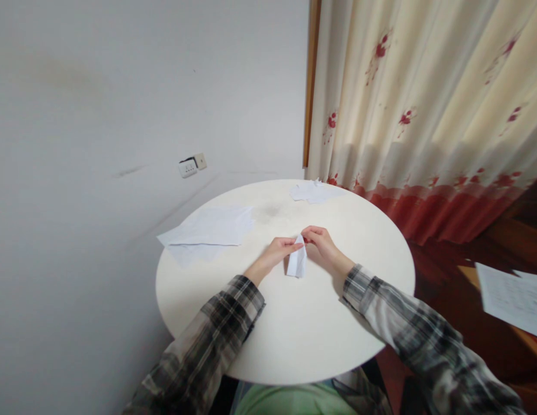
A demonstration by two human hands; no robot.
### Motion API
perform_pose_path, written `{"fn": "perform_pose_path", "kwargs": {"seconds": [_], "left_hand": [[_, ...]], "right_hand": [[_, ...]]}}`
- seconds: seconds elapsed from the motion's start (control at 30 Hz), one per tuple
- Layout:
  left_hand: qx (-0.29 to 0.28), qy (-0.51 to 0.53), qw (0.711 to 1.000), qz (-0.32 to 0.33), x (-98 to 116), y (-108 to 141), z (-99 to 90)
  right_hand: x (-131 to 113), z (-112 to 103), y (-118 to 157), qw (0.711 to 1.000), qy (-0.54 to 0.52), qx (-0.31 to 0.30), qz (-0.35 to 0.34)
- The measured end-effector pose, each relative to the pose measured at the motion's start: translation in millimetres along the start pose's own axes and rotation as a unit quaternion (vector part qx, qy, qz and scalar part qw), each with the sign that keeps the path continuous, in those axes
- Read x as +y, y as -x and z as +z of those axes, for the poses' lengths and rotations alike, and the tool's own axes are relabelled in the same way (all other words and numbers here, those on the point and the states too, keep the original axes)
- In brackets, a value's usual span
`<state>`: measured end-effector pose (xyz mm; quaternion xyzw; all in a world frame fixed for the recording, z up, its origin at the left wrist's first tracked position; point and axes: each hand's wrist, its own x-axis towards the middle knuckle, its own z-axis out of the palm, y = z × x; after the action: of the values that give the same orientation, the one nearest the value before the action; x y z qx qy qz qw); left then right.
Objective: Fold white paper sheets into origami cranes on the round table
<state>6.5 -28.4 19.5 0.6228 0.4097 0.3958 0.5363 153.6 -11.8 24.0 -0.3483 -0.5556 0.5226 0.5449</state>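
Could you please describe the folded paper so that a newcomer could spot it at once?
Find the round white table. The folded paper is near its middle, held in the left hand and right hand. It is narrow, unlike the wide sheets to the left and the papers at the far edge.

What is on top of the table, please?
Sheets lie at left, more paper near the far edge; the left hand and right hand hold folded paper. Anything beneath the sheets is covered.
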Motion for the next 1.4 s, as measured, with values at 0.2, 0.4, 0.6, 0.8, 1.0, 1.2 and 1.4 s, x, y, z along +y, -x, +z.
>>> {"fn": "perform_pose_path", "kwargs": {"seconds": [0.2, 0.4, 0.6, 0.8, 1.0, 1.2, 1.4], "left_hand": [[0.017, 0.0, 1.0, 0.004, -1, -1, -0.1], [0.043, 0.0, 0.999, 0.01, 0, -1, 1.0], [0.051, -0.015, 0.998, 0.023, -6, -4, -1.2], [0.059, -0.036, 0.997, 0.037, -16, -11, -3.7], [0.062, -0.041, 0.996, 0.041, -16, -12, -4.0], [0.059, -0.05, 0.996, 0.04, -18, -13, -4.7], [0.058, -0.047, 0.996, 0.042, -20, -14, -5.6]], "right_hand": [[1, -1, -1, 1.0, 0.002, -0.016, -0.009], [2, -1, -3, 0.999, 0.028, -0.016, -0.005], [2, 2, -3, 0.999, 0.048, 0.006, -0.01], [0, 5, 0, 0.997, 0.062, 0.034, -0.016], [-2, 7, 2, 0.997, 0.057, 0.043, -0.014], [-1, 6, 1, 0.997, 0.056, 0.04, -0.021], [3, 5, -1, 0.998, 0.039, 0.034, -0.019]]}}
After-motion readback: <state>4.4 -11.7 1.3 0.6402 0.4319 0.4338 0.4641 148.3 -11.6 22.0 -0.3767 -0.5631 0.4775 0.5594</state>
